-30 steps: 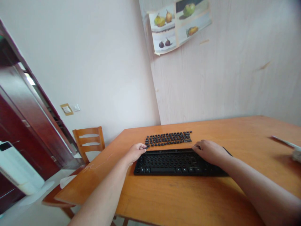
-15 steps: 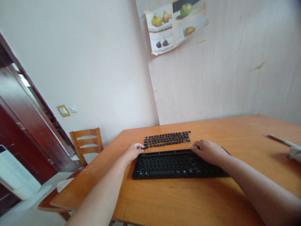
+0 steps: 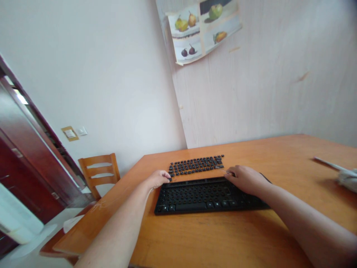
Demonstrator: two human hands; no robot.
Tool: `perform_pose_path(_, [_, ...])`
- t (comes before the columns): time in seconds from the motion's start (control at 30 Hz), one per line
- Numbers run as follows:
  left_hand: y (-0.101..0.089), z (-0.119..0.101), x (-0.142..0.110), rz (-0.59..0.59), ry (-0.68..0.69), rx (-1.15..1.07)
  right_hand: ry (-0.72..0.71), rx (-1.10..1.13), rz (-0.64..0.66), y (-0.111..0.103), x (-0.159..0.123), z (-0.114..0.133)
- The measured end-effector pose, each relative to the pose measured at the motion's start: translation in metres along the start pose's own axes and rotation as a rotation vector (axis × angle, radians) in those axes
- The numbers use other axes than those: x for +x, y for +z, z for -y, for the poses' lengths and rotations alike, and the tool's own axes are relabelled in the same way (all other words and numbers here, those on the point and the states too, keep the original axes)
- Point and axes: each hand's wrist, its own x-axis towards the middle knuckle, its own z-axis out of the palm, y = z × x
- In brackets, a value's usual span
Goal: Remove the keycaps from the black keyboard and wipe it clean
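Observation:
A black keyboard (image 3: pixel 192 206) lies on the wooden table, most of its upper keys stripped off while the bottom row still has caps. Behind it, loose black keycaps (image 3: pixel 195 165) are laid out in rows. Between thumb and fingertips, my left hand (image 3: pixel 158 179) pinches a small black keycap (image 3: pixel 170 179) by the keyboard's upper left corner. My right hand (image 3: pixel 248 179) rests over the keyboard's right part, its fingers closed on a thin wire keycap puller (image 3: pixel 229 172) that points left. The fingers partly hide the puller's handle.
The wooden table (image 3: pixel 223 238) runs back to the wall. At its right lies a thin stick (image 3: pixel 329 163) beside a greyish bundle (image 3: pixel 348 178). A wooden chair (image 3: pixel 100 171) stands beyond the left edge. A fruit picture sheet (image 3: pixel 205 31) hangs on the wall.
My left hand has drawn the keycap slightly toward the keyboard's upper left corner, away from the rows. My right hand stays nearly in place. The whole view has shifted slightly.

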Motion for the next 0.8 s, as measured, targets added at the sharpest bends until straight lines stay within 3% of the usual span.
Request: perform_pose_path(0.8, [0.0033,0.0101,0.0056,-0.032,0.004,0.000,0.014,0.014,0.003,-0.0040,-0.0030,0.0035])
